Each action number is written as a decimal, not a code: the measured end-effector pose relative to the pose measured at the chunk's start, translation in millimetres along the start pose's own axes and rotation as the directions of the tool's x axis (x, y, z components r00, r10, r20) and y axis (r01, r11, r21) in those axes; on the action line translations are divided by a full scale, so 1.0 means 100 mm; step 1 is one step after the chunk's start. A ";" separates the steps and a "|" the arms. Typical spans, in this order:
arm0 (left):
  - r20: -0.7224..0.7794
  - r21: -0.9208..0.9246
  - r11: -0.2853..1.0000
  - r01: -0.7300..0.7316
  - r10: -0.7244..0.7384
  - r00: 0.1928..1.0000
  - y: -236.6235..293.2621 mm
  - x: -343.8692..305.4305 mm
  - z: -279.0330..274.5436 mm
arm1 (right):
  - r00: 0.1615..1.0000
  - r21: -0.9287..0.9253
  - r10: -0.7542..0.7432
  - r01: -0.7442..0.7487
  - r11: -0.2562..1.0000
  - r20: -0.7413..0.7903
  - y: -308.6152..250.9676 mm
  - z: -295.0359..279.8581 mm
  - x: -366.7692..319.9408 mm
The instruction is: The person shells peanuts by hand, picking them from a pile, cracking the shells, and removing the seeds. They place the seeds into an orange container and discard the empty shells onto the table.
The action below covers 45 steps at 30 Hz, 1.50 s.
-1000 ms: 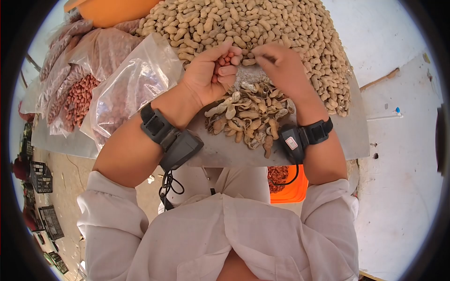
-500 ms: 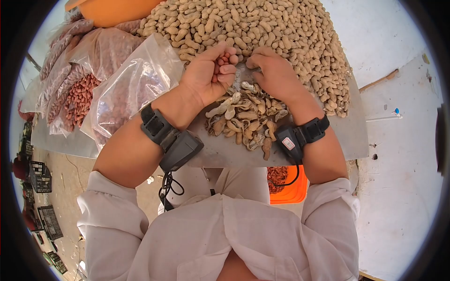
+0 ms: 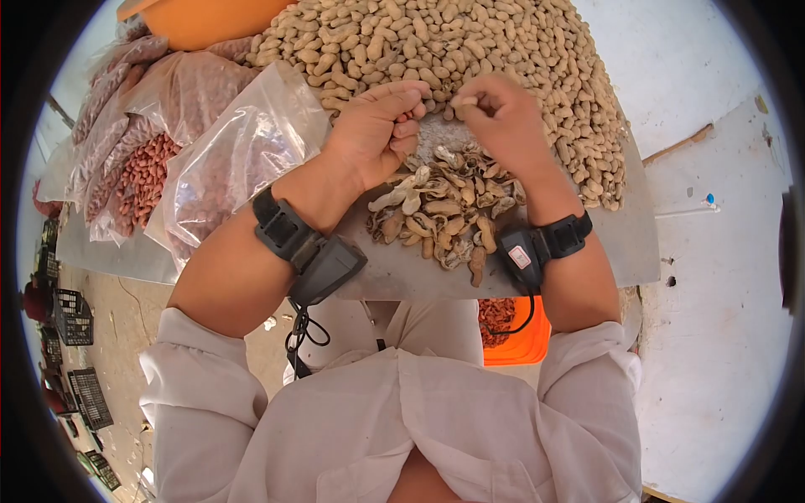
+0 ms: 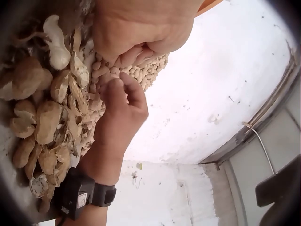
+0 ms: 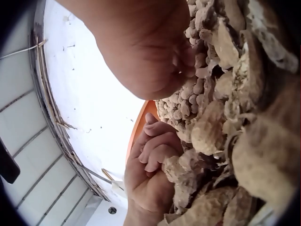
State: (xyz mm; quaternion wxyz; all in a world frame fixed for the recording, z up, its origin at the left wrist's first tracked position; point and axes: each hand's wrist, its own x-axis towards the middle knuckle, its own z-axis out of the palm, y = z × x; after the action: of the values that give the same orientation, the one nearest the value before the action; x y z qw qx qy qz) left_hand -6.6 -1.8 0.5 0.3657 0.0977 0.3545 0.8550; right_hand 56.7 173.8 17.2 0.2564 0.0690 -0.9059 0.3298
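Note:
In the head view, my left hand [image 3: 373, 130] is curled round red peanut kernels [image 3: 415, 109], most of them hidden by the fingers. Opposite it, my right hand [image 3: 507, 121] pinches a tan peanut [image 3: 461, 101] between thumb and finger, with a narrow gap between the hands. Both hands are over the near edge of a big heap of unshelled peanuts [image 3: 453, 42]. Empty shells [image 3: 440, 210] lie in a pile below them. The left wrist view shows my right hand [image 4: 120, 110] beside the heap; in the right wrist view, my left hand [image 5: 153, 165] has its fingers folded.
Clear plastic bags [image 3: 239, 159] of red kernels [image 3: 147, 176] lie on the left, with an orange basin [image 3: 201, 21] behind. An orange container [image 3: 524, 339] of reddish pieces stands below the grey table's front edge [image 3: 402, 285]. Black crates [image 3: 90, 398] are at lower left.
My left fingers have turned over the kernels, which were plainly visible before. My right hand drew back near the shells, then moved up again to the heap's edge, its thumb and finger now pinching.

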 end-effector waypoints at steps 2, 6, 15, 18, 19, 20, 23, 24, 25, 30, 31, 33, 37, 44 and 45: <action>-0.016 0.087 0.995 -0.039 0.041 0.999 -0.03 0.01 0.01 | 0.976 0.560 0.214 -0.202 0.803 0.045 -0.04 -0.02 -0.01; -0.001 0.199 0.972 -0.127 0.130 0.992 -0.09 -0.03 0.06 | 0.996 0.732 0.078 -0.088 0.676 0.047 -0.06 0.04 -0.01; 0.090 0.388 0.872 -0.298 0.286 0.954 -0.12 -0.04 0.06 | 0.990 0.672 0.084 -0.140 0.727 0.115 -0.07 0.02 -0.03; 0.101 0.419 0.858 -0.298 0.283 0.954 -0.11 -0.05 0.06 | 0.985 0.679 0.092 -0.168 0.715 0.148 -0.11 0.02 -0.03; 0.104 0.428 0.851 -0.306 0.290 0.951 -0.12 -0.04 0.04 | 0.980 0.680 0.105 -0.193 0.708 0.168 -0.12 0.01 -0.03; 0.108 0.436 0.844 -0.313 0.297 0.949 -0.12 -0.03 0.04 | 0.975 0.680 0.118 -0.216 0.701 0.189 -0.13 0.00 -0.03; 0.099 0.401 0.873 -0.277 0.259 0.961 -0.12 -0.06 0.08 | 0.981 0.677 0.077 -0.179 0.714 0.179 -0.09 0.01 -0.03; 0.089 0.411 0.870 -0.273 0.259 0.962 -0.12 -0.07 0.09 | 0.981 0.677 0.083 -0.180 0.714 0.174 -0.09 0.01 -0.03; 0.079 0.420 0.867 -0.269 0.260 0.962 -0.12 -0.07 0.09 | 0.982 0.677 0.088 -0.181 0.713 0.169 -0.11 0.02 -0.03; 0.162 0.574 0.730 -0.371 0.343 0.925 -0.13 -0.06 0.07 | 0.945 0.698 0.177 -0.324 0.638 0.276 -0.19 0.01 -0.04; 0.212 0.626 0.668 -0.403 0.351 0.912 -0.16 -0.05 0.04 | 0.932 0.681 0.175 -0.352 0.643 0.317 -0.17 0.01 -0.04; 0.257 0.664 0.617 -0.422 0.343 0.904 -0.17 -0.04 0.04 | 0.920 0.666 0.177 -0.377 0.644 0.349 -0.17 0.00 -0.04; 0.224 0.641 0.669 -0.377 0.307 0.925 -0.14 -0.09 0.05 | 0.927 0.698 0.178 -0.367 0.615 0.331 -0.23 0.02 -0.05; 0.222 0.591 0.703 -0.395 0.330 0.918 -0.16 -0.09 0.06 | 0.932 0.631 0.195 -0.351 0.692 0.304 -0.27 0.00 -0.04; 0.212 0.579 0.722 -0.379 0.315 0.925 -0.16 -0.08 0.06 | 0.934 0.609 0.146 -0.326 0.723 0.326 -0.26 -0.03 -0.04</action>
State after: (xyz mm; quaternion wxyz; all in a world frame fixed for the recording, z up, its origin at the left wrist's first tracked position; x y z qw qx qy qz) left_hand 11.0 3.4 -4.9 0.1649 0.3170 0.5676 0.7417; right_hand 68.5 155.5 31.6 0.0529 0.0790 -0.7596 0.6434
